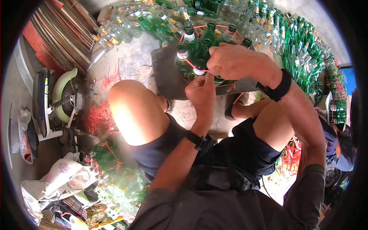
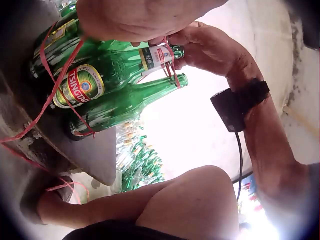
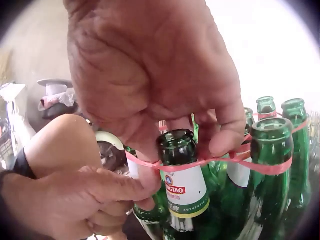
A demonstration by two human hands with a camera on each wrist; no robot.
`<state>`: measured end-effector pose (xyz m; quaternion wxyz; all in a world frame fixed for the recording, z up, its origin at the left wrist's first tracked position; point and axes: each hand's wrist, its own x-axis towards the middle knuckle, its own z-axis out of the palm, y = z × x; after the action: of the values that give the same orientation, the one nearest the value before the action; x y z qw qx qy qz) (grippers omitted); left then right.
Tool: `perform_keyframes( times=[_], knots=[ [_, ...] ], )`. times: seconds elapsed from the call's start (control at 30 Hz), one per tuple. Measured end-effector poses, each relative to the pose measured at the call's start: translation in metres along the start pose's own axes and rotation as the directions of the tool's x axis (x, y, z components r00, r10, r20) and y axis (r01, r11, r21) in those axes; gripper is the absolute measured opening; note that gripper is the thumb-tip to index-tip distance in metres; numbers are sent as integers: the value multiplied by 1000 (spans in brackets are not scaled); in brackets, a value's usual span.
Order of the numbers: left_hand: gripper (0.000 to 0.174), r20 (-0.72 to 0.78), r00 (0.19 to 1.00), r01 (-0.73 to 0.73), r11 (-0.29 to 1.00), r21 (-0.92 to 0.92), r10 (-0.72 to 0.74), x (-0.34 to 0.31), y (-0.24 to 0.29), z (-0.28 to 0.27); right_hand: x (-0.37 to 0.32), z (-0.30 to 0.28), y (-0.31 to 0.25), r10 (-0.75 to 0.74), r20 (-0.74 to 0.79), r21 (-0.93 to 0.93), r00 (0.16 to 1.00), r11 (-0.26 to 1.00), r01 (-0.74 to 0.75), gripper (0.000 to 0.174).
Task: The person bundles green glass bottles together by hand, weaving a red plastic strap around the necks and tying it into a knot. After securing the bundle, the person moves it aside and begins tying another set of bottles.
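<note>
A cluster of green glass beer bottles [image 1: 193, 49] stands on a dark slab [image 1: 163, 73], with pink plastic string [image 3: 272, 167] running round their necks. My left hand [image 1: 201, 96] is at the near side of the cluster and pinches the string between thumb and forefinger beside a white-labelled bottle [image 3: 186, 187]. Above that same bottle, my right hand [image 1: 243, 61] reaches down with bent fingers on both sides of its neck and holds the string there. In the left wrist view, more string crosses a bottle with a yellow-green label [image 2: 82, 86] low on the bundle.
Many loose green and clear bottles [image 1: 303, 50] are heaped along the back and right. Pink string scraps [image 1: 101, 117] lie on the floor at left, near a wheeled scooter [image 1: 65, 96]. My knees [image 1: 134, 111] flank the slab. A white bag [image 1: 63, 176] sits at lower left.
</note>
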<state>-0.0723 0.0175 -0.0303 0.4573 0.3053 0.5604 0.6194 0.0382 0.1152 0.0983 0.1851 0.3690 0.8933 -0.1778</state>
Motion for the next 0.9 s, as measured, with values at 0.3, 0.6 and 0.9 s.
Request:
perform_keyframes(
  times=[0.3,0.6,0.9],
  knots=[
    [37,51,997,54,997,-52,-51,-4,8,-2,-12,6,-12,-88,-301,-218,950,976,22,12],
    [46,59,995,-84,989,119,77,-3,-5,-4,-10,2,-15,-162,-281,-509,946,861,-4,13],
    [43,123,990,-83,988,128,67,-6,-3,-4,-13,-2,-4,-226,-340,-548,913,836,3,15]
  ],
)
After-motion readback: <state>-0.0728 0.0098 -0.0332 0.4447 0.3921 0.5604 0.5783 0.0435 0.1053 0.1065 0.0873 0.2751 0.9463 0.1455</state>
